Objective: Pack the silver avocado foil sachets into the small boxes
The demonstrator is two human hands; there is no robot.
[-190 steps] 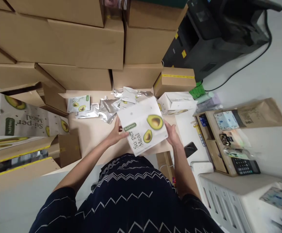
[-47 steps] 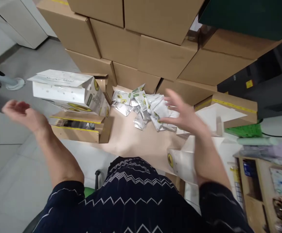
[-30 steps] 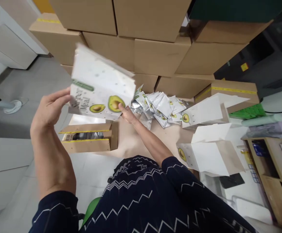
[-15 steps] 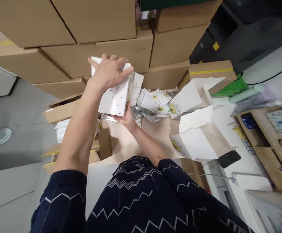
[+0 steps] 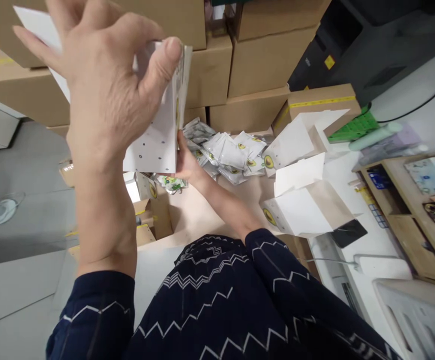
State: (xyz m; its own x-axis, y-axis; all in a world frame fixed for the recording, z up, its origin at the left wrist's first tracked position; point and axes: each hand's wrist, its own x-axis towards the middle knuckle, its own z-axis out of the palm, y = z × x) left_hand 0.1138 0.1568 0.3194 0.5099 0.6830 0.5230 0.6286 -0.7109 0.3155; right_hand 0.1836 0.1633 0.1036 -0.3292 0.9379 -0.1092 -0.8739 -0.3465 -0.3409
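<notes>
A white cardboard box [image 5: 152, 147] printed with small dark marks is held up at the left of the workbench. My left hand [image 5: 105, 80] covers its upper part, with the thumb along the right edge and the bent fingers over the top. A white flap [image 5: 39, 32] sticks out past the little finger. Under the lower right corner, my right hand [image 5: 187, 162] grips the box; some of its fingers are hidden behind it. Several white sachets with avocado pictures [image 5: 232, 150] lie heaped just beyond. Small green-printed packets [image 5: 172, 183] lie below the box.
Two open white boxes, one farther back [image 5: 292, 142] and one nearer [image 5: 300, 210], stand at the right. A black phone-like slab [image 5: 349, 233] lies beside them. Stacked brown cartons [image 5: 255, 60] wall off the back. A dark machine [image 5: 337, 55] stands at the back right.
The box and my left hand have come up, closer to the camera and leftward. My right hand has shifted slightly left with the box. More sachets and the green-printed packets now show.
</notes>
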